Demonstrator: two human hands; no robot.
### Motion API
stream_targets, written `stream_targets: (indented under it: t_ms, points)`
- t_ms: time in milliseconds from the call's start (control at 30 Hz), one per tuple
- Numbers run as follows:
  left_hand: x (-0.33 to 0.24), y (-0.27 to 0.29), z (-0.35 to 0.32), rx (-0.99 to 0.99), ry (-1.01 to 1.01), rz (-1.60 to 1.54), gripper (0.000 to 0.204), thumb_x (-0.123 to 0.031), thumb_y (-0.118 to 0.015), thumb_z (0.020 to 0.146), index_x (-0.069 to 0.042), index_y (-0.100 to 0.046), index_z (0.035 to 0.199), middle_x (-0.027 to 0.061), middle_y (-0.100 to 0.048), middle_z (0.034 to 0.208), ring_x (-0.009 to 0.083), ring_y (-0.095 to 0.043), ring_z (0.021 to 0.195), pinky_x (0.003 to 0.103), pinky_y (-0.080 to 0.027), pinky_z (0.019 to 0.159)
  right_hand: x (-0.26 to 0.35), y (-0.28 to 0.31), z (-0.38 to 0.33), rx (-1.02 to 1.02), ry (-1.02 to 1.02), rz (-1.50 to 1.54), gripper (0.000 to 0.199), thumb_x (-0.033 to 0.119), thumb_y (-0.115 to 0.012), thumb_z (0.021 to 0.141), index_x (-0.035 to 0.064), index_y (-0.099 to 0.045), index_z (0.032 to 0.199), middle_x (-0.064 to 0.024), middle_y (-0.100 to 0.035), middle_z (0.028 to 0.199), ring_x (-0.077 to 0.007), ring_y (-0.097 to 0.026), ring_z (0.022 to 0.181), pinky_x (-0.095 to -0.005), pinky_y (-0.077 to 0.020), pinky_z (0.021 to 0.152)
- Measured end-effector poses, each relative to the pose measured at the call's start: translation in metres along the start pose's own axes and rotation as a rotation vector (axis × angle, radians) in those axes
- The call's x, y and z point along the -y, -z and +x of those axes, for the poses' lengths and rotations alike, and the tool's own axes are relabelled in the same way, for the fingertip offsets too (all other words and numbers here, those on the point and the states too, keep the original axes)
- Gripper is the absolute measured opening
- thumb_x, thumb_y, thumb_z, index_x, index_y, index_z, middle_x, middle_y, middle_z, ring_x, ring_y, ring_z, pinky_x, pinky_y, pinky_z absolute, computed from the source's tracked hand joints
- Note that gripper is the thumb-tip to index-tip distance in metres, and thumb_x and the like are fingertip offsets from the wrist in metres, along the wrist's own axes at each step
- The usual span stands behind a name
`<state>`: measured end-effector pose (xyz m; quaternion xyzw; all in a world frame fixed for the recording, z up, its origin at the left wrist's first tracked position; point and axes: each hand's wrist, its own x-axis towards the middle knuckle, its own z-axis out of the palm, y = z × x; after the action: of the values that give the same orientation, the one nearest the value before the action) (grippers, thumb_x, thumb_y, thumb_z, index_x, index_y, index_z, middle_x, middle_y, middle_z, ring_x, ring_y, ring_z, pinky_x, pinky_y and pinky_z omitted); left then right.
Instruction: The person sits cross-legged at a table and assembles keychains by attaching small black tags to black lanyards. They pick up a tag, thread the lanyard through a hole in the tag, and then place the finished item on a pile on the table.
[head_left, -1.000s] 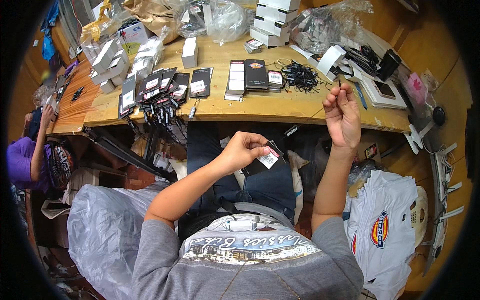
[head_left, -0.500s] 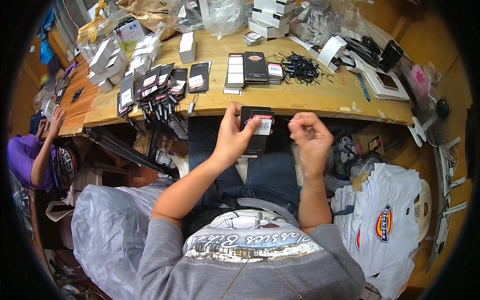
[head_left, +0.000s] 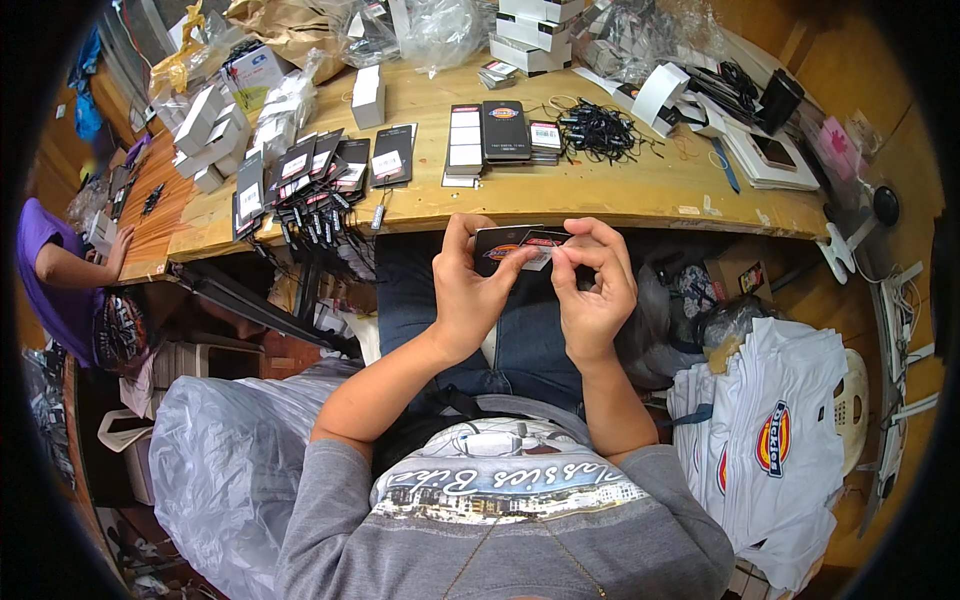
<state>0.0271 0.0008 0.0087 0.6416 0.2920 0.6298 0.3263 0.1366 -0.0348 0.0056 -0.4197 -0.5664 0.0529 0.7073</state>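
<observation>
My left hand [head_left: 468, 285] grips black hang tags [head_left: 490, 242] over my lap, just in front of the table edge, its thumb pressed across them. A small tag with a red band [head_left: 543, 238] lies against the larger black one. My right hand [head_left: 598, 290] pinches at the tags' upper right corner, thumb against fingertips; whatever is between them is too small to make out. Beyond my hands stand a stack of black tags [head_left: 506, 135], a stack of white-faced tags [head_left: 465, 140], smaller tags [head_left: 545, 137] and a tangle of black strings [head_left: 597, 132].
Strung black tags [head_left: 318, 165] lie heaped at the table's left edge. White boxes [head_left: 530, 50] are piled at the back, and a phone [head_left: 773, 151] rests at the right. Folded white shirts [head_left: 750, 440] and a plastic bag [head_left: 220, 470] flank me. A purple-sleeved co-worker [head_left: 50, 265] works far left.
My right hand has moved left to meet the tags at their upper right corner. The tags have tilted in my left hand. The co-worker's arm has come down onto the table.
</observation>
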Motion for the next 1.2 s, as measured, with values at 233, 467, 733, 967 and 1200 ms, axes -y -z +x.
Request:
stream_targets:
  t_ms: [233, 467, 733, 967, 1200]
  points:
    - [0.003, 0.001, -0.001, 0.031, -0.162, 0.078, 0.024, 0.001, -0.062, 0.068, 0.001, -0.041, 0.081, 0.0117, -0.058, 0.068, 0.0141, -0.059, 0.061, 0.022, -0.046, 0.051, -0.001, -0.001, 0.001, 0.047, 0.014, -0.019, 0.013, -0.007, -0.058, 0.065, -0.0021, -0.049, 0.073, -0.0128, -0.054, 0.090, -0.0174, -0.053, 0.070, -0.0253, -0.0430, 0.064]
    - [0.010, 0.008, 0.002, 0.148, -0.600, 0.364, 0.028, 0.004, -0.061, 0.063, -0.001, -0.044, 0.085, 0.0108, -0.058, 0.071, 0.0215, -0.058, 0.056, 0.026, -0.046, 0.048, -0.005, 0.005, 0.004, 0.161, -0.104, 0.086, 0.010, -0.007, -0.054, 0.067, -0.0016, -0.048, 0.072, -0.0133, -0.055, 0.090, -0.0205, -0.054, 0.080, -0.0274, -0.0413, 0.072]
    - [0.000, 0.013, 0.004, 0.336, -0.203, 0.234, 0.027, 0.006, -0.051, 0.071, 0.002, -0.040, 0.095, 0.0163, -0.055, 0.075, 0.0295, -0.055, 0.055, 0.030, -0.043, 0.049, -0.017, 0.004, 0.004, 0.097, -0.138, 0.138, 0.009, -0.005, -0.056, 0.068, -0.0016, -0.049, 0.072, -0.0100, -0.055, 0.079, -0.0163, -0.053, 0.075, -0.0247, -0.0409, 0.069]
    - [-0.004, 0.017, 0.010, 0.247, 0.009, 0.084, 0.019, 0.004, -0.052, 0.073, 0.002, -0.044, 0.089, 0.0129, -0.058, 0.072, 0.0165, -0.060, 0.068, 0.022, -0.044, 0.054, -0.001, 0.006, 0.011, 0.092, 0.098, -0.101, 0.012, -0.003, -0.060, 0.064, -0.0001, -0.051, 0.072, -0.0118, -0.052, 0.087, -0.0226, -0.053, 0.079, -0.0275, -0.0413, 0.071]
    - [-0.010, 0.016, 0.006, 0.253, -0.067, 0.146, 0.020, 0.005, -0.054, 0.070, 0.001, -0.047, 0.088, 0.0143, -0.058, 0.073, 0.0225, -0.060, 0.072, 0.025, -0.046, 0.057, 0.002, 0.005, 0.011, 0.097, 0.133, -0.132, 0.014, -0.004, -0.061, 0.062, 0.0008, -0.051, 0.071, -0.0129, -0.053, 0.090, -0.0250, -0.052, 0.083, -0.0298, -0.0409, 0.073]
